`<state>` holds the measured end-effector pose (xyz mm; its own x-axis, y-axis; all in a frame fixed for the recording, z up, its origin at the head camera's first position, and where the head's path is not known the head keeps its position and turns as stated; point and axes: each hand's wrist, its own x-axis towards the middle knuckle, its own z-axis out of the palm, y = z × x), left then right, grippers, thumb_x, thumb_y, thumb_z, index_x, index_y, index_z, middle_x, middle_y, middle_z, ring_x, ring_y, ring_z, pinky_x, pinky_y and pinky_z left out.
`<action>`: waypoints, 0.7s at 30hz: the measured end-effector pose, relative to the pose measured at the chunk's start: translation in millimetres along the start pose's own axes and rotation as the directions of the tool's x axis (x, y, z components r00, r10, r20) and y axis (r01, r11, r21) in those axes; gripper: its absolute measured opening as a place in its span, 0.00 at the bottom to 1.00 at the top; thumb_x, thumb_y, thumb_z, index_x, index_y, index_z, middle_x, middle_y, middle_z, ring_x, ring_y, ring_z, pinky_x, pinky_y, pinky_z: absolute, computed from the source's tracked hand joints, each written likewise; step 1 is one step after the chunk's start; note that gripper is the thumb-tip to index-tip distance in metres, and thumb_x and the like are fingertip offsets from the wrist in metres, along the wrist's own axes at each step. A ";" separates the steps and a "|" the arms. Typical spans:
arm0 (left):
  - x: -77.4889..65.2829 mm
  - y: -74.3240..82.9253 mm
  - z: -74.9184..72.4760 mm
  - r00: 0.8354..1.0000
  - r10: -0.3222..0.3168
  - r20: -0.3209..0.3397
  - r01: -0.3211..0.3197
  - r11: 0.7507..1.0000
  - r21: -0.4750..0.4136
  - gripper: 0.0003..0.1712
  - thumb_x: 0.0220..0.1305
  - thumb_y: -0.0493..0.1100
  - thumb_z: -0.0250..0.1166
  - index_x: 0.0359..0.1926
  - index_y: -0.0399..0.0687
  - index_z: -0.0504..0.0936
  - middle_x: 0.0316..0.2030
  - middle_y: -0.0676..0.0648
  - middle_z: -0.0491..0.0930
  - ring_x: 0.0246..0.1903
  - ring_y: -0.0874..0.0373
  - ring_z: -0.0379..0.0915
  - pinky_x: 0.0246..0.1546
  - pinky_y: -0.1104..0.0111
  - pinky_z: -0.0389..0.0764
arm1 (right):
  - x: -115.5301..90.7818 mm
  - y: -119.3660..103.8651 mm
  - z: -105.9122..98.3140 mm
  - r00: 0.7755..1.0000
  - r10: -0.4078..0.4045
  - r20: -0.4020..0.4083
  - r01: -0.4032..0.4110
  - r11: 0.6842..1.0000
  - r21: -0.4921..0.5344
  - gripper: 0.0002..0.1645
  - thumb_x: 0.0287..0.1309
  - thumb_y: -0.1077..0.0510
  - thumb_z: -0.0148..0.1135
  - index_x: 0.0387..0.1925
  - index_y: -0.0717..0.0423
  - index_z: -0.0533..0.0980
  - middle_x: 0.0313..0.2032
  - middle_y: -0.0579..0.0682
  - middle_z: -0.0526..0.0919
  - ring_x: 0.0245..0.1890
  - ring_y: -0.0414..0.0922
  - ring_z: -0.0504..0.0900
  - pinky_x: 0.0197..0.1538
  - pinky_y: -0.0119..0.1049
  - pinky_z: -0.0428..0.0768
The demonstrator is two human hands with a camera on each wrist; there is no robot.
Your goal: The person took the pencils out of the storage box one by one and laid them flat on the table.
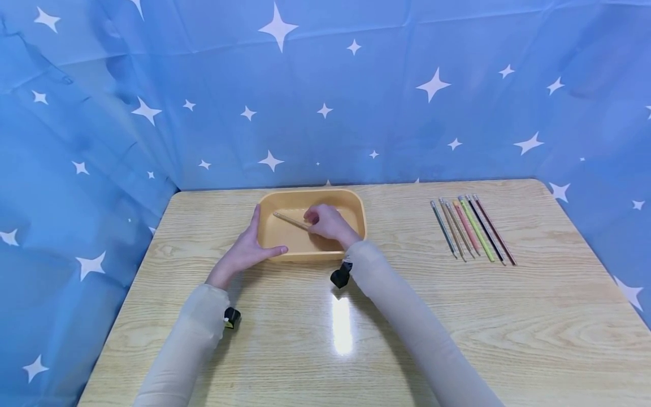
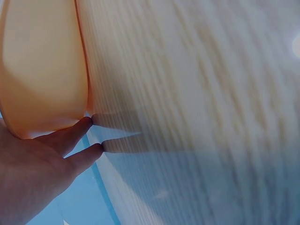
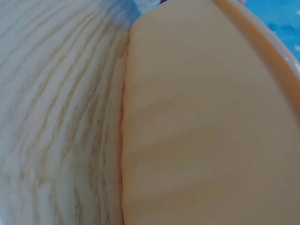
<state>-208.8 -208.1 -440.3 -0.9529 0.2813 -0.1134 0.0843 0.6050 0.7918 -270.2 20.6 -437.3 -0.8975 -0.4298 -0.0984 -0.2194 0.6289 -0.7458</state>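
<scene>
A shallow orange-yellow plastic tray stands near the table's back edge. Inside it slants a light-brown pencil, its right end hidden by my right hand, whose thumb and fingers pinch it. My left hand rests against the tray's near left corner, thumb stretched along the front rim and fingers straight at the left side. In the left wrist view, fingers lie extended along the tray's outer wall. The right wrist view shows just the tray wall beside the tabletop; the hand is outside it.
To the right, several pencils lie side by side in a slanted row on the wooden table. A blue star-patterned cloth hangs behind the table and along its sides. Small black wrist cameras sit below both hands.
</scene>
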 end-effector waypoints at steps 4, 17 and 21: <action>0.2 0.8 -0.4 1.000 0.000 0.002 0.000 1.000 0.000 0.75 0.50 0.57 0.75 0.74 0.52 0.22 0.73 0.33 0.37 0.70 0.37 0.44 0.68 0.48 0.49 | -0.9 -0.8 -1.2 0.999 0.024 0.028 -0.026 0.995 0.092 0.16 0.54 0.70 0.65 0.47 0.67 0.79 0.41 0.57 0.83 0.42 0.48 0.81 0.45 0.34 0.78; 0.2 2.1 -0.7 1.000 0.003 0.003 -0.003 1.000 0.002 0.75 0.50 0.57 0.75 0.74 0.50 0.23 0.73 0.33 0.37 0.70 0.38 0.44 0.68 0.49 0.50 | -7.7 -3.3 -5.4 0.991 0.111 0.077 -0.126 0.964 0.233 0.16 0.55 0.70 0.61 0.47 0.66 0.80 0.36 0.56 0.81 0.22 0.42 0.72 0.23 0.30 0.71; 0.6 2.0 -0.9 1.000 0.000 0.007 0.000 1.000 0.007 0.75 0.50 0.58 0.75 0.74 0.51 0.22 0.73 0.32 0.37 0.69 0.36 0.45 0.67 0.47 0.50 | -13.6 -5.7 -11.2 0.993 0.097 0.065 -0.111 0.959 0.262 0.16 0.57 0.69 0.62 0.48 0.65 0.80 0.38 0.57 0.82 0.31 0.47 0.78 0.31 0.32 0.76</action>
<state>-209.5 -207.4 -438.2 -0.9509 0.2864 -0.1176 0.0865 0.6104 0.7874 -261.0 30.1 -424.4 -0.8879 -0.4077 -0.2129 -0.0106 0.4809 -0.8767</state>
